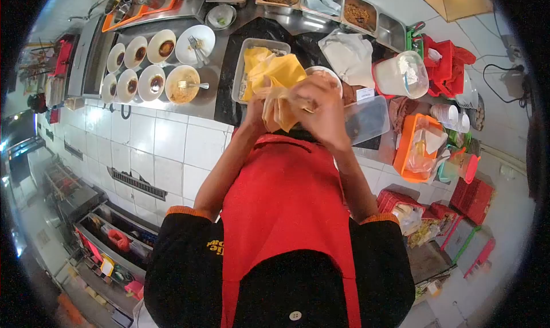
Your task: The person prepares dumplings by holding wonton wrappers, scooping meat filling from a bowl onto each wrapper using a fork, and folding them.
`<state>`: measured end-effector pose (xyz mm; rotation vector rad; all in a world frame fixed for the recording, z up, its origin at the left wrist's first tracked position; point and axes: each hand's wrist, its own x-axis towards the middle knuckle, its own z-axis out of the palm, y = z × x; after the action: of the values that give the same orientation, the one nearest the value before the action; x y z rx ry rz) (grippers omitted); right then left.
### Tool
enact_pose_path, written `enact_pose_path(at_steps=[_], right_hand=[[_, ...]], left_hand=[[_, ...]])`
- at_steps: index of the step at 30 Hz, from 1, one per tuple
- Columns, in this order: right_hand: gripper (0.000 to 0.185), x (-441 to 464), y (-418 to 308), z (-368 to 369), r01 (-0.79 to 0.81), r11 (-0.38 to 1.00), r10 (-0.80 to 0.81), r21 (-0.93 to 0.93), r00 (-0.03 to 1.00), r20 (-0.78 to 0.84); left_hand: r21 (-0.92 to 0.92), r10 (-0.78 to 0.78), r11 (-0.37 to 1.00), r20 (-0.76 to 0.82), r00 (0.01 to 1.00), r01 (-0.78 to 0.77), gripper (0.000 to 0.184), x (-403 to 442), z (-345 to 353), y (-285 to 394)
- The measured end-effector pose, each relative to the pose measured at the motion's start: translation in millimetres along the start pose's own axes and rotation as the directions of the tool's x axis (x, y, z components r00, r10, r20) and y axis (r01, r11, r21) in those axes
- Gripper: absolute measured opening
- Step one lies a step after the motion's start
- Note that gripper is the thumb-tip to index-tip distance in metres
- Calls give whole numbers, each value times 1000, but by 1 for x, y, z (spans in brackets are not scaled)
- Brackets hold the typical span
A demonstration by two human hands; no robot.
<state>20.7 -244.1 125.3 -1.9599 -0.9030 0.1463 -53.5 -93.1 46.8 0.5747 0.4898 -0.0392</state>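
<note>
In my left hand [255, 111] is a thin, pale yellow folded sheet [279, 111] that looks like dumpling wrappers. My right hand [322, 111] is beside it, fingers bent together; whatever they pinch is too small or hidden to name. Just beyond both hands, a brighter yellow sheet [278, 67] lies partly over a rectangular clear container [238, 88] with pale pieces inside. Behind my right hand a round bowl [337, 78] shows only its rim. To the right sits an empty-looking clear plastic tub [369, 120].
Several bowls with dark sauce [152, 82] stand at left, near a bowl with a fork [182, 85] and a plate with cutlery [195, 45]. Metal food trays [360, 12] line the back. On the right are a white-filled tub [401, 75] and an orange basket [408, 156].
</note>
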Motion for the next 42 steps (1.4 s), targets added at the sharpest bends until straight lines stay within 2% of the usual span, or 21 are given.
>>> enact_pose_path(at_steps=[1,2,3,4,5,6,7,9,10,11,13,15,17,19,21,23,27,30,33,39,42], right_hand=[[21,-6,-7,7,-11,996,9,86,1000,27],[21,-8,-15,2,-19,987,-7,160,987,159],[21,-10,-13,-2,-32,986,5,162,986,168],[21,-11,-6,-9,-57,953,-4,297,980,200],[21,-14,2,-18,-85,902,-15,423,974,227],[23,-21,13,-28,-236,886,175,399,967,184],[20,-24,35,-39,-314,925,285,212,946,157],[19,-34,85,-46,-243,959,233,147,969,80],[20,-40,109,-46,-344,922,369,-177,920,135],[21,-47,129,-42,-388,783,508,-486,850,141],[20,-57,160,-20,-376,760,502,-529,858,111],[19,-59,171,-14,-359,742,489,-566,868,90],[19,-53,173,-15,-291,621,568,-727,807,162],[20,-47,167,-19,-261,665,506,-700,846,166],[21,-43,166,-18,-227,703,442,-674,882,164],[23,-40,170,-10,-175,597,509,-783,836,202],[23,-32,156,-24,-137,614,506,-777,824,255],[18,-31,156,-20,-150,625,518,-766,814,263],[18,-36,165,-18,-91,660,438,-746,853,284],[9,-34,156,-11,-66,651,396,-756,880,264],[9,-31,162,-15,-47,604,419,-796,868,267]], left_hand=[[-246,-46,959,344,938,137,52,1,1,8],[-358,-19,906,497,867,225,54,4,-12,9],[-426,9,838,636,771,341,56,7,-25,11],[-390,49,910,440,897,142,59,13,-60,3],[-300,118,953,228,966,-46,62,13,-83,1],[-307,115,951,227,967,-40,62,8,-85,8],[-345,126,937,200,972,-51,62,2,-81,19],[-388,134,920,177,975,-56,61,-3,-83,31],[-375,136,924,135,981,-76,60,-2,-88,35],[-361,137,928,93,986,-95,59,-1,-90,37],[-325,147,939,99,984,-108,52,1,-97,39],[-168,245,960,112,963,-225,51,2,-114,34],[-238,251,947,143,957,-213,50,0,-107,32],[-305,251,933,176,952,-190,50,-4,-96,30],[-379,172,922,216,961,-80,52,-7,-80,30],[-340,156,935,148,977,-98,51,-10,-73,28],[-290,148,948,33,988,-132,50,-9,-72,24],[-298,163,948,135,977,-117,52,-6,-78,20],[-253,131,961,44,990,-116,53,-4,-75,22],[-283,155,953,157,975,-106,53,-2,-81,20],[-280,139,955,121,983,-101,52,-3,-77,20]])
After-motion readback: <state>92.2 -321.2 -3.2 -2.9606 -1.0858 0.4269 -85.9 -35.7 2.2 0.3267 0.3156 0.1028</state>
